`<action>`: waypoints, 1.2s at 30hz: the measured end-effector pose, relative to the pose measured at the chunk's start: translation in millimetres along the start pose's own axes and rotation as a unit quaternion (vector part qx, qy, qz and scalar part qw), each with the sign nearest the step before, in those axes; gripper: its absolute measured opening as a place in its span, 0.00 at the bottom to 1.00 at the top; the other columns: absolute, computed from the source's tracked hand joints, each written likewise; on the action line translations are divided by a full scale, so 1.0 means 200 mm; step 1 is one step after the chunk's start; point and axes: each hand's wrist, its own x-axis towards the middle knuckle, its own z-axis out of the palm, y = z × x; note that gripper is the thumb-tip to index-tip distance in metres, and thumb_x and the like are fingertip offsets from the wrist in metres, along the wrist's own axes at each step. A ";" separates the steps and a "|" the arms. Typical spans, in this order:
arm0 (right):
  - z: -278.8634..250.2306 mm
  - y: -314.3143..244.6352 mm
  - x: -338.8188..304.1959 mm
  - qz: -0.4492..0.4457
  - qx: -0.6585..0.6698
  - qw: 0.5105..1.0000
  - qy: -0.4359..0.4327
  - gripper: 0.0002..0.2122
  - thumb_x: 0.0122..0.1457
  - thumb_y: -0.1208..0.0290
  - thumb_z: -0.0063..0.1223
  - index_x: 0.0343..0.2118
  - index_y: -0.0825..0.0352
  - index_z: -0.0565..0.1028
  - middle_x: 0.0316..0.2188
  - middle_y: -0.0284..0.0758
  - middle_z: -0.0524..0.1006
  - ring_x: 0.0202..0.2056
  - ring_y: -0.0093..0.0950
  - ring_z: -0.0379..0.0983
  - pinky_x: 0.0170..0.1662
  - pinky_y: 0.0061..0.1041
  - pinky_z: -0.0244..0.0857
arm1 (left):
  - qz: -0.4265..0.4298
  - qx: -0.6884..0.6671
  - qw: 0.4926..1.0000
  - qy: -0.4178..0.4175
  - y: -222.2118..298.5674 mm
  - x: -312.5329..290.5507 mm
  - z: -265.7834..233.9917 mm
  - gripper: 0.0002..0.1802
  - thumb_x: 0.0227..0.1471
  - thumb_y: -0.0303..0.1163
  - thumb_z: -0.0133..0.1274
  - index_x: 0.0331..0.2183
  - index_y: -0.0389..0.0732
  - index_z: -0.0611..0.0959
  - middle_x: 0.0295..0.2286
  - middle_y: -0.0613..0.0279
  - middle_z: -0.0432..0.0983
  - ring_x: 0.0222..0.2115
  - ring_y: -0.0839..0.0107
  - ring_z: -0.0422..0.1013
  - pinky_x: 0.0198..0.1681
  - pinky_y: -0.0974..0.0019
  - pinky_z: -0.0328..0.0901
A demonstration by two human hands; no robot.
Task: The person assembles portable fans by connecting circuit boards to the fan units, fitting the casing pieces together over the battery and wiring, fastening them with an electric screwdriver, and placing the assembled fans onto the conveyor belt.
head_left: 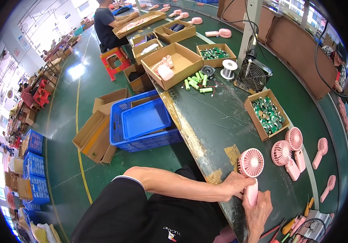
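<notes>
A pink handheld fan [251, 163] stands upright at the bench's near edge, its round grille up and its handle between my hands. My left hand [235, 186] is closed round the upper handle, just under the grille. Lower down, my right hand [258, 208] wraps the handle from the right side. Just right of it, two more pink fans [281, 153] lie side by side on the bench. Beyond the held fan sits a cardboard box of green circuit boards [268, 115].
Green battery cells [198, 82], a solder spool [228, 69] and a black cooling fan [254, 76] stand farther along the bench. Screwdrivers [309, 206] lie at lower right. Fans line the belt [323, 152]. Left of the bench is a blue crate [141, 141]; a person [106, 26] sits beyond.
</notes>
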 end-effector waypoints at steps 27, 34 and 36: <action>0.00 0.02 0.04 0.038 0.026 0.999 -0.026 0.13 0.45 0.67 0.64 0.27 0.74 0.76 0.24 0.44 0.69 0.26 0.44 0.71 0.29 0.39 0.65 | -0.023 0.028 0.999 0.001 0.06 0.01 -0.03 0.15 0.50 0.35 0.60 0.34 0.32 0.81 0.31 0.55 0.79 0.30 0.66 0.77 0.34 0.63 0.74; 0.01 0.00 0.07 0.054 0.019 0.998 -0.033 0.14 0.46 0.66 0.64 0.27 0.73 0.76 0.25 0.43 0.70 0.25 0.44 0.72 0.29 0.38 0.67 | -0.040 0.019 0.999 -0.028 0.07 0.02 -0.05 0.17 0.53 0.39 0.57 0.37 0.34 0.80 0.33 0.58 0.77 0.31 0.68 0.76 0.35 0.64 0.73; 0.04 -0.01 0.06 0.049 0.006 0.999 -0.020 0.13 0.47 0.66 0.64 0.27 0.73 0.76 0.25 0.43 0.70 0.25 0.44 0.72 0.29 0.38 0.67 | -0.036 0.019 0.999 -0.035 0.06 0.02 -0.06 0.17 0.54 0.40 0.57 0.37 0.35 0.80 0.33 0.59 0.77 0.31 0.68 0.76 0.35 0.65 0.73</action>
